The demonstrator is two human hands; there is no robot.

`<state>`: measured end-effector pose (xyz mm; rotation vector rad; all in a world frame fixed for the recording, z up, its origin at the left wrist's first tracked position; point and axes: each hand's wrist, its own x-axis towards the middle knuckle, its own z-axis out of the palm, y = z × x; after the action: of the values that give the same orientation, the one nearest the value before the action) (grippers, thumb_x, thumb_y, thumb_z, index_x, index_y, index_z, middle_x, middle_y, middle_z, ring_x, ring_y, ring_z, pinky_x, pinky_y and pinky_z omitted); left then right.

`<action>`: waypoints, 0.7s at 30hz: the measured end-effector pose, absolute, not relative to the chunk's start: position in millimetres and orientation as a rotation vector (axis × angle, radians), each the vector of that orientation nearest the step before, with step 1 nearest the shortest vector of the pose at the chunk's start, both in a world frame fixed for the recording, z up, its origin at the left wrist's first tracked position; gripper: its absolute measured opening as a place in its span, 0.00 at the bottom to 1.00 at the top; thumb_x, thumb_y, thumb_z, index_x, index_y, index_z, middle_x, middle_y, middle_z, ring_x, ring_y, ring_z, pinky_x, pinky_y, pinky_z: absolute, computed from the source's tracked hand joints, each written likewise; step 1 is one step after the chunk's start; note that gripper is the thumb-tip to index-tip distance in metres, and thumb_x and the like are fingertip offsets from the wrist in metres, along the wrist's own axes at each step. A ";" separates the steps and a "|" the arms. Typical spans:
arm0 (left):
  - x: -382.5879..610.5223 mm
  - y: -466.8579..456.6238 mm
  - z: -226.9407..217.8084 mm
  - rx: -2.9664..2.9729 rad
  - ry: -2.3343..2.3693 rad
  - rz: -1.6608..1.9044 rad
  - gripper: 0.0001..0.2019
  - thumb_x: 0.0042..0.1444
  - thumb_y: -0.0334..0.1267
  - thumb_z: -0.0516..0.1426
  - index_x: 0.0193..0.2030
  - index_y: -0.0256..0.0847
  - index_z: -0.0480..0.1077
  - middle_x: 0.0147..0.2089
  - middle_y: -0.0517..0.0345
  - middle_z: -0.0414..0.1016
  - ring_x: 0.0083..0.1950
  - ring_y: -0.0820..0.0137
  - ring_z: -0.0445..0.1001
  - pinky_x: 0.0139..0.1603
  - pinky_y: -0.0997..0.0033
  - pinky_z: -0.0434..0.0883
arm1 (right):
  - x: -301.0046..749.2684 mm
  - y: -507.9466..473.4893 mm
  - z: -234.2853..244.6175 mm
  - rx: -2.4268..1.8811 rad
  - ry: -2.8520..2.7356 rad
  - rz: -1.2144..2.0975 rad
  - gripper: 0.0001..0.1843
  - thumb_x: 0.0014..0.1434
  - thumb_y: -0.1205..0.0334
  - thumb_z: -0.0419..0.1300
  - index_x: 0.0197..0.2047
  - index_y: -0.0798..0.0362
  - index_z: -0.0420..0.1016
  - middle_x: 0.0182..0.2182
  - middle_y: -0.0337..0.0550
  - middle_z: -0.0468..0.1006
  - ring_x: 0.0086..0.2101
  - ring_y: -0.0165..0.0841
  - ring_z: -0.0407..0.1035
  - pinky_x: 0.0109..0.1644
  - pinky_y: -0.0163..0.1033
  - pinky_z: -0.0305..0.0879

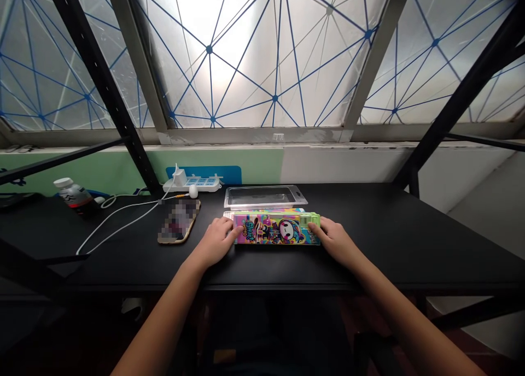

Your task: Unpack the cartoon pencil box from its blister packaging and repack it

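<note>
A colourful pencil case (270, 229) with cartoon print and a bright green piece at its right end lies on the black desk in front of me. My left hand (217, 238) grips its left end, thumb on the printed top. At the right end my right hand (334, 236) holds it the same way, thumb near the green part. The fingers of both hands are partly hidden behind the case. Just beyond it lies a clear plastic tray (266, 197). A strip of lighter printed material shows along the case's back edge; what it is I cannot tell.
To the left lies a phone (179, 222) beside white cables (118, 209). A white power strip (192, 184) stands at the wall, and a white-capped bottle (74, 194) farther left. Black metal posts (463, 92) rise at both sides of the desk (402, 228).
</note>
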<state>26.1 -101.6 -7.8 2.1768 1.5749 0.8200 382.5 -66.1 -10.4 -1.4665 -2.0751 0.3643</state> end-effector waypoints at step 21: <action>25.1 -109.4 -11.2 2.076 1.617 0.808 0.49 0.54 0.56 0.66 0.76 0.46 0.48 0.63 0.41 0.70 0.65 0.49 0.67 0.65 0.47 0.63 | 299.5 -52.3 17.2 -1.345 -2.330 -0.141 0.12 0.68 0.53 0.56 0.41 0.51 0.74 0.41 0.48 0.78 0.43 0.42 0.70 0.51 0.48 0.58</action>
<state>25.1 -109.4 -11.2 2.0764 1.6175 0.8083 299.5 -52.3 17.2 -1.3449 -2.3300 -0.1410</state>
